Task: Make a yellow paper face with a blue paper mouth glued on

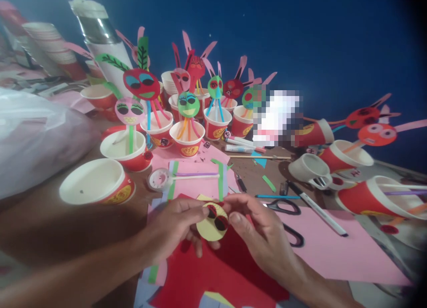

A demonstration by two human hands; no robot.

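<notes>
A round yellow paper face (211, 234) with black-and-red eye pieces is between my two hands, above a red paper sheet (213, 272). My left hand (176, 223) grips its left side, thumb on top and fingers underneath. My right hand (258, 226) has thumb and fingertips closed at its right edge, beside the eye pieces. Black-handled scissors (295, 237) lie just right of my right hand on a pink paper sheet (336, 250); my hand hides part of them. A small round tub (159, 180) stands beyond my left hand.
Paper cups with straw-mounted paper faces, such as a green face (188, 104), stand in rows behind. An open paper cup (93, 181) tilts at left near a plastic bag (40, 143). A marker (322, 212), white mug (309, 169) and more cups are at right.
</notes>
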